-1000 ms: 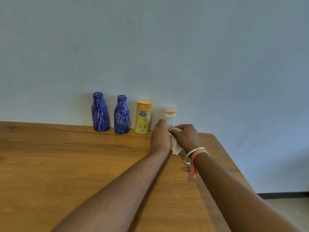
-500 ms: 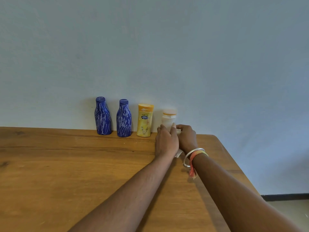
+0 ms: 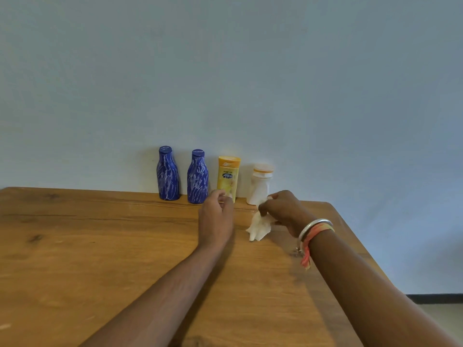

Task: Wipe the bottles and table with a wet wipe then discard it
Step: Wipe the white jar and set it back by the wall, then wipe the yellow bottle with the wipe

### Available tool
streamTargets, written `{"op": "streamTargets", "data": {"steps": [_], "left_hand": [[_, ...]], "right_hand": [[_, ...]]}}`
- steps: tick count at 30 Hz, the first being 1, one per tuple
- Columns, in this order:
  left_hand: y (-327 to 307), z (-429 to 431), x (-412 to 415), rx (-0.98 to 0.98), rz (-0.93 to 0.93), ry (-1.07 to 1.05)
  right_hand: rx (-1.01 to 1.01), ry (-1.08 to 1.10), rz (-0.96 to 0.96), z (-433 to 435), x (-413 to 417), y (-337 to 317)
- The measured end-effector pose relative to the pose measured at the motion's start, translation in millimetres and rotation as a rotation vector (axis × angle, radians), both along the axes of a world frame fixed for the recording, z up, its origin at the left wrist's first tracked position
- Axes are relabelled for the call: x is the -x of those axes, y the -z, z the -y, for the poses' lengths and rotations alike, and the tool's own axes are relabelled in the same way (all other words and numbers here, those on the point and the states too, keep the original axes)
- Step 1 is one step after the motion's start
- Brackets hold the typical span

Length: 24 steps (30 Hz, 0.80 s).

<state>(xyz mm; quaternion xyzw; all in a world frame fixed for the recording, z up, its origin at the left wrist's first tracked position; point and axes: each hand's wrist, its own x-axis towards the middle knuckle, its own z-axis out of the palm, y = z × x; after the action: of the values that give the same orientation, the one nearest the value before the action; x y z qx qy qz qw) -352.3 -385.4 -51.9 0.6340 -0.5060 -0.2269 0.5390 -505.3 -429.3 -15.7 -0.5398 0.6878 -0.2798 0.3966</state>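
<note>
Over the table (image 3: pixel 100 246), right hand (image 3: pixel 283 211) pinching wet wipe (image 3: pixel 259 227) — left hand (image 3: pixel 216 219) loosely curled

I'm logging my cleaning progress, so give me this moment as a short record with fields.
bottles: end blue bottle, inner blue bottle, yellow bottle, white bottle; upright, in a row by the wall
wipe: crumpled, hanging from right hand toward table
right hand: pinches wipe, before white bottle
left hand: fingers curled, before yellow bottle; contact unclear
</note>
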Motion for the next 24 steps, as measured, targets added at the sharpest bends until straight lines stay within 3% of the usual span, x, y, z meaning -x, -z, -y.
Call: {"op": "streamTargets", "data": {"steps": [3, 7, 10, 19, 24], "left_hand": [[-4, 5, -19, -0.022, 0.039, 0.0], [-3, 23, -29, -0.093, 0.143, 0.055], [-3, 34, -31, -0.1, 0.197, 0.065], [-2, 44, -37, -0.141, 0.114, 0.167], [-5, 33, -48, -0.025, 0.149, 0.181]], "right_hand": [[-0.001, -0.084, -0.015, -4, -14, -7], [0.208, 0.018, 0.051, -3, -34, -7], [0.323, 0.058, -0.007, -2, -50, -4], [0.227, -0.017, 0.043, 7, -76, 18], [0.27, -0.057, 0.122, -8, -69, 22]]}}
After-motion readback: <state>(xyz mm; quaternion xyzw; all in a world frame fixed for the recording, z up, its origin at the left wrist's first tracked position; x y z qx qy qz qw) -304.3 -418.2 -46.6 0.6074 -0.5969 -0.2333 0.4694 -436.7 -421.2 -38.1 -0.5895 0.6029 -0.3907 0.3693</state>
